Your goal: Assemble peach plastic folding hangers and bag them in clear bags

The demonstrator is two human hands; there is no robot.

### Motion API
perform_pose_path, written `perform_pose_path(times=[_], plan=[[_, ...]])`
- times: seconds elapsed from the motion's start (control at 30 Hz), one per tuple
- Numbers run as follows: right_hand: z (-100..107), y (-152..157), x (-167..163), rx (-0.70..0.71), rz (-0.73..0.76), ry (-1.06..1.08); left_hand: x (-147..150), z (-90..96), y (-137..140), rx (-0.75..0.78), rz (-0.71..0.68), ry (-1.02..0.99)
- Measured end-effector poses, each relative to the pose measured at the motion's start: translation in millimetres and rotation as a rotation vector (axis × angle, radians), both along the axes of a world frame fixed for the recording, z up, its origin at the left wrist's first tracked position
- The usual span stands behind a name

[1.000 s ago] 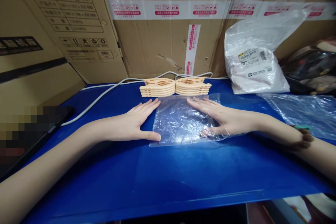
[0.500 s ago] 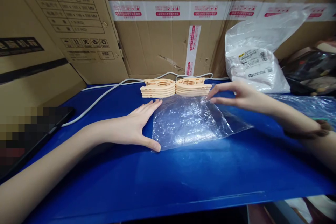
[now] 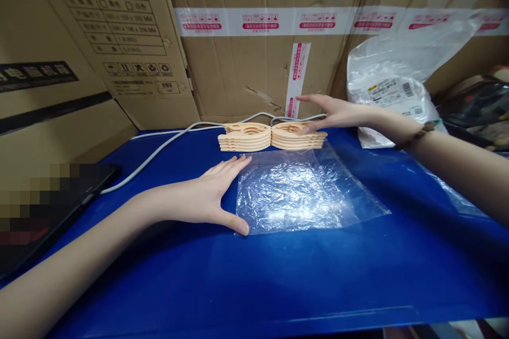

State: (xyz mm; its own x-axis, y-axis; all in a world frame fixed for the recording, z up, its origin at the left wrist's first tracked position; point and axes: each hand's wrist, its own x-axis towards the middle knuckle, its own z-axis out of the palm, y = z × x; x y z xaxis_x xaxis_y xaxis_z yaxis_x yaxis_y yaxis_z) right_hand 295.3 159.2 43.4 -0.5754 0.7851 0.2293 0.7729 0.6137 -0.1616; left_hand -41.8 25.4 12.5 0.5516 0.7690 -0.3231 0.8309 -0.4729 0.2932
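A clear plastic bag (image 3: pixel 294 190) lies flat and crinkled on the blue table. My left hand (image 3: pixel 210 193) rests at the bag's left edge, with its fingers stretched out and its thumb spread apart. Just behind the bag stand two side-by-side stacks of thin, curved, peach-coloured plastic pieces (image 3: pixel 245 140), meeting in the middle. Over the right-hand stack hovers my right hand (image 3: pixel 338 112), thumb and fingers apart. Its thumb tip is at the top of that stack; whether it touches, I cannot tell. Neither hand grips anything.
Cardboard boxes (image 3: pixel 238 63) wall off the back and left of the blue table (image 3: pixel 238 286). A white cable (image 3: pixel 147 161) runs behind the stacks. A black-edged device (image 3: pixel 91 185) lies at left. At right stand a white labelled plastic bag (image 3: pixel 392 95) and more clear plastic (image 3: pixel 457 190).
My right hand has let go of the clear bag's far right corner and moved up and back over the right stack. The bag now lies flatter. My left hand stays at its edge.
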Motion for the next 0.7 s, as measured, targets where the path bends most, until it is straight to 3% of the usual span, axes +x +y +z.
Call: perform_pose_path(times=[0.23, 0.7], plan=[[-5, 4, -12, -0.227, 0.003, -0.015, -2, -0.2, 1, 0.001, -0.001, 0.007], [-10, -2, -15, -0.186, 0.085, 0.079, -1, 0.5, 1, 0.0, 0.001, 0.005]])
